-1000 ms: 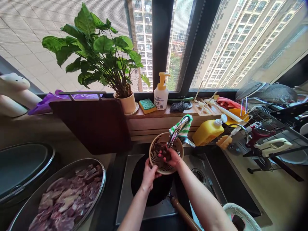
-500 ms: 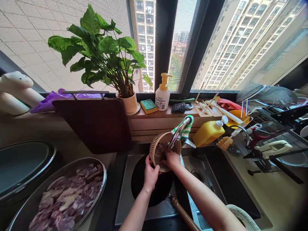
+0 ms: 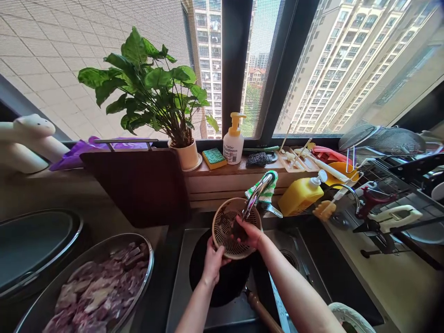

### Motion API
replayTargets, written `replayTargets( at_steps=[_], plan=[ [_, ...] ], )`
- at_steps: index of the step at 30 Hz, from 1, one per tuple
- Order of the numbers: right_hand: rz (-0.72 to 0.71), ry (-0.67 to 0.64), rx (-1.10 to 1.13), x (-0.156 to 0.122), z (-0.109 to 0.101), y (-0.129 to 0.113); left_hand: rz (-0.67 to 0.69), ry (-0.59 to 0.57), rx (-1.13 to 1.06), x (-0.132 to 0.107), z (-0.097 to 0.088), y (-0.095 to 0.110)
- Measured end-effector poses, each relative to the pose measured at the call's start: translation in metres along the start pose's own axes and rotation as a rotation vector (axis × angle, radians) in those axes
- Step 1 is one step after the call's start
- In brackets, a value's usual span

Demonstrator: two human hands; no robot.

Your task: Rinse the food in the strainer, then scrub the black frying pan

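Note:
Over the sink, my left hand [image 3: 212, 262] is closed on the near-left rim of a beige plastic colander [image 3: 218, 222], thumb at the edge. The colander tilts toward me beneath the chrome faucet [image 3: 256, 192]. Inside it, my right hand [image 3: 252, 232] has its fingers curled around a dark brown lump [image 3: 239, 231], too shaded to name. More dark bits lie against the colander's slotted wall. Below sits a black wok [image 3: 225, 291] with a wooden handle [image 3: 262, 311], resting in the sink [image 3: 178, 286].
A metal bowl of raw meat pieces [image 3: 100, 286] stands at left, near a dark cutting board [image 3: 138, 189]. Along the sill are a potted plant [image 3: 159, 88], a sponge [image 3: 214, 158] and a pump bottle [image 3: 233, 148]. A yellow bottle [image 3: 300, 194] and a dish rack [image 3: 409, 180] are at right.
The colander has tipped further toward me, showing more of its inside. My right hand has turned and lifted slightly, with a dark lump now visible at its fingers.

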State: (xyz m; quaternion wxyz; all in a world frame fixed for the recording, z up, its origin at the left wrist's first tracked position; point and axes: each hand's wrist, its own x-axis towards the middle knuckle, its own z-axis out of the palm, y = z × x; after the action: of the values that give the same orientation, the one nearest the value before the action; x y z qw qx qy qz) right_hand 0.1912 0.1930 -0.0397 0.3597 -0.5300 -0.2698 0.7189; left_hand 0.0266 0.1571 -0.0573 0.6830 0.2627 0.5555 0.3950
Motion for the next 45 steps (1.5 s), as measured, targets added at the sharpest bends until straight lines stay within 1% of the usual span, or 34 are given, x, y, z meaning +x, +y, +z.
replayTargets(
  at_steps=[3, 9, 12, 15, 21, 25, 27, 29, 31, 33, 35, 37, 40, 43, 45],
  plan=[
    [0.003, 0.029, 0.060, 0.001, 0.003, 0.002, -0.013, 0.003, 0.010, 0.001, -0.001, -0.003],
    [-0.014, 0.208, -0.020, 0.007, -0.002, -0.007, -0.078, -0.031, -0.028, -0.001, 0.007, -0.003],
    [0.001, 0.176, -0.018, 0.004, -0.004, -0.011, -0.083, -0.029, -0.040, -0.002, 0.009, -0.002],
    [-0.006, 0.144, -0.034, 0.000, -0.004, -0.011, -0.088, -0.014, -0.051, -0.003, 0.008, -0.001],
    [-0.054, 0.268, -0.139, 0.008, -0.003, -0.004, -0.086, -0.014, -0.052, -0.007, 0.008, 0.000],
    [-0.053, 0.271, -0.210, 0.009, -0.002, -0.006, -0.074, -0.017, -0.051, -0.006, 0.008, -0.001],
    [-0.055, 0.277, -0.267, 0.009, 0.000, -0.008, -0.088, -0.013, -0.069, -0.003, 0.006, -0.003],
    [-0.079, 0.314, -0.334, 0.009, 0.001, -0.012, -0.126, -0.009, -0.099, 0.001, 0.003, -0.008],
    [-0.115, 0.345, -0.386, 0.009, 0.004, -0.017, -0.186, -0.006, -0.138, 0.004, 0.001, -0.015],
    [-0.129, 0.346, -0.426, 0.010, 0.007, -0.021, -0.243, -0.007, -0.181, 0.008, 0.000, -0.024],
    [-0.135, 0.356, -0.469, 0.009, 0.008, -0.023, -0.268, 0.002, -0.220, 0.011, -0.001, -0.031],
    [-0.147, 0.381, -0.507, 0.006, 0.007, -0.023, -0.262, 0.026, -0.251, 0.014, -0.001, -0.036],
    [-0.165, 0.415, -0.554, -0.004, 0.002, -0.019, -0.255, 0.064, -0.275, 0.019, -0.002, -0.038],
    [-0.188, 0.474, -0.559, -0.020, -0.003, -0.014, -0.275, 0.056, -0.271, 0.017, -0.001, -0.035],
    [-0.183, 0.489, -0.507, -0.033, -0.007, -0.010, -0.280, 0.040, -0.256, 0.011, -0.001, -0.034]
  ],
)
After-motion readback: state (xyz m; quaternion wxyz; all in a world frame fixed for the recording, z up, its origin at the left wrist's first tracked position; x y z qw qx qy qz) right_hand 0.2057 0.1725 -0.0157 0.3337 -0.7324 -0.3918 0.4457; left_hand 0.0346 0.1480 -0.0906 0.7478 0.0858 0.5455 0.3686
